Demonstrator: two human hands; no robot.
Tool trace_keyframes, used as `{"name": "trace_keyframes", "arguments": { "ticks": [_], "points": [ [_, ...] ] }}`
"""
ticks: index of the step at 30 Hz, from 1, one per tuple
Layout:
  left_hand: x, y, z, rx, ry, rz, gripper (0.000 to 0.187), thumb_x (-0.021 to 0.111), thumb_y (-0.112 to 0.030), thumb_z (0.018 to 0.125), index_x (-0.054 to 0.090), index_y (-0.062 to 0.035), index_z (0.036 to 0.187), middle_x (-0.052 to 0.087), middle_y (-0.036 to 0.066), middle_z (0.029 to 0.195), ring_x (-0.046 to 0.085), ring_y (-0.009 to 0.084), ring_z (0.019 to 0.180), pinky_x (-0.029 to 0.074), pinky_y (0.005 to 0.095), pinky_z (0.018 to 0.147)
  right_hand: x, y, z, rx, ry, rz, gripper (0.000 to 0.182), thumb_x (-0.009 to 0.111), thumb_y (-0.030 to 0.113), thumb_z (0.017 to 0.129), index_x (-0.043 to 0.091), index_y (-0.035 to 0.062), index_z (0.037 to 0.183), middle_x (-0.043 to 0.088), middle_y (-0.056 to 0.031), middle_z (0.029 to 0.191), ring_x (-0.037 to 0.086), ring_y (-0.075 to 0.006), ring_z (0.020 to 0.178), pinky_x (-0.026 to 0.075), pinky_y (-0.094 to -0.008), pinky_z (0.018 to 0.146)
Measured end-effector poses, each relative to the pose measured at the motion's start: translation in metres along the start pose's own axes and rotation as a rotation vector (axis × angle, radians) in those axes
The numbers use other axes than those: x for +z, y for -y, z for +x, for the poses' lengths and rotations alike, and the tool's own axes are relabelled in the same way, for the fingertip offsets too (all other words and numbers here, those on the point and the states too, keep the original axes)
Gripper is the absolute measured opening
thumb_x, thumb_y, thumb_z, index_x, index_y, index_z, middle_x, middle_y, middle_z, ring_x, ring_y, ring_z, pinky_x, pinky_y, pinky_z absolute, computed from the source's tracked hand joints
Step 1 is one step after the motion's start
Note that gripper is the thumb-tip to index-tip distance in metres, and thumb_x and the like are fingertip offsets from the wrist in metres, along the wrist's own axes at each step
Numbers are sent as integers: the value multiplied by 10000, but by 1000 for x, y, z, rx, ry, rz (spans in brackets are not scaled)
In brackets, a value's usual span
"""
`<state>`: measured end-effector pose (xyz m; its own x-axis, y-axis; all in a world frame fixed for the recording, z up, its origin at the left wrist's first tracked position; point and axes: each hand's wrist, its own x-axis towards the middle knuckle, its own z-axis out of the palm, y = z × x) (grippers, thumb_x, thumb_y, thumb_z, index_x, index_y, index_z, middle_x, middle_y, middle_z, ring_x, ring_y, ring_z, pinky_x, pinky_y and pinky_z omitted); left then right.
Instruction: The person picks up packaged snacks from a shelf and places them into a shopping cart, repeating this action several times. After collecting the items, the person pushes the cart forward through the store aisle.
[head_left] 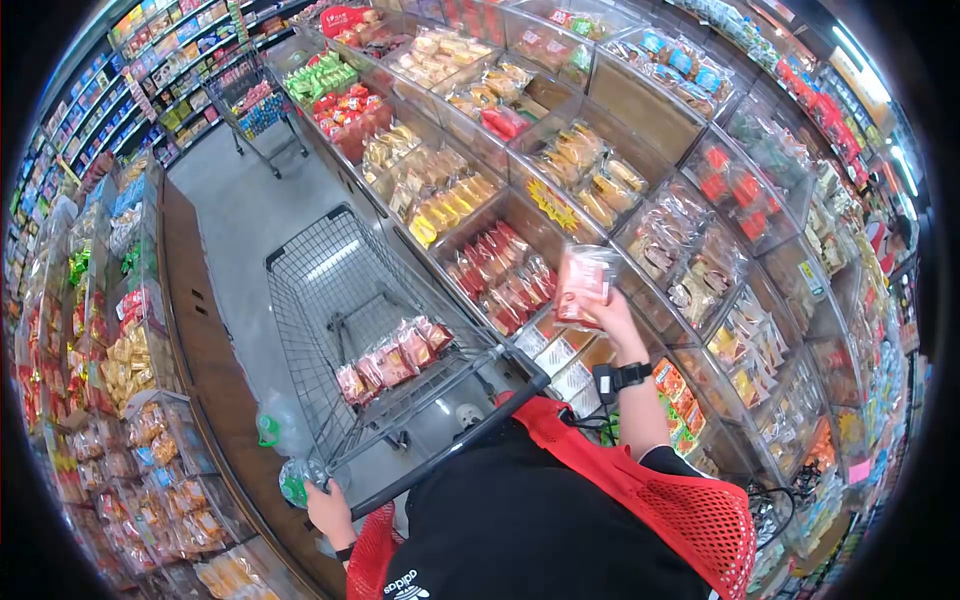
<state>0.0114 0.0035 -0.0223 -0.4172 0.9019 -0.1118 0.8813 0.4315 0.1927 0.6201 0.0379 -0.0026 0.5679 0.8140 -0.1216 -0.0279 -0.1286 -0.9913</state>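
"Above a clear-walled bin point(518, 212) of dark red packets point(497, 265), what to note first?"

"Holds up a flat, rectangular packet point(583, 280) in the right hand point(610, 312), pink and glossy under see-through film, with fingers and thumb closed on a lower corner."

"And with the other?"

"Has the left hand point(330, 510) low, near the end of the smooth, rounded handlebar point(445, 455), right at a clear plastic bottle point(300, 475) with a patch of green. Cannot tell whether gripping or merely touching. Just beyond, another clear, bulging bottle point(290, 425), green-capped."

"Next, the cart?"

"Built of thin grey wire mesh, an open-topped cart point(308, 236). Inside, towards the handlebar, carries a row of pink packets point(395, 362), shiny and crinkled, leaning side by side, much like the held one."

"And the bins to the right?"

"Stiff and see-through, set edge to edge. Next to the dark red packets, yellow packets point(455, 205); farther up, puffy red bags point(347, 108), then green bags point(320, 75). On the wall of the red-packet bin, a spiky yellow sign point(553, 205)."

"To the left?"

"Past a smooth brown board point(200, 340), more bins, heaped with small film-wrapped packs point(155, 440), orange-brown and lumpy."
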Motion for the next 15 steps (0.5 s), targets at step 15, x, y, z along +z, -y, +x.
{"name": "trace_keyframes", "arguments": {
  "ticks": [15],
  "points": [
    [-2, -8, -3, -107, 40, -33, 359, 635, -221, 835, 548, -60, 1144, 694, 155, 918, 672, 337, 867, 510, 452, 751, 106, -58, 203, -90, -31, -1135, 487, 785, 366, 710, 587, 52, 1025, 643, -180, 1026, 621, -355, 1008, 512, -451, 841]
  ]
}}
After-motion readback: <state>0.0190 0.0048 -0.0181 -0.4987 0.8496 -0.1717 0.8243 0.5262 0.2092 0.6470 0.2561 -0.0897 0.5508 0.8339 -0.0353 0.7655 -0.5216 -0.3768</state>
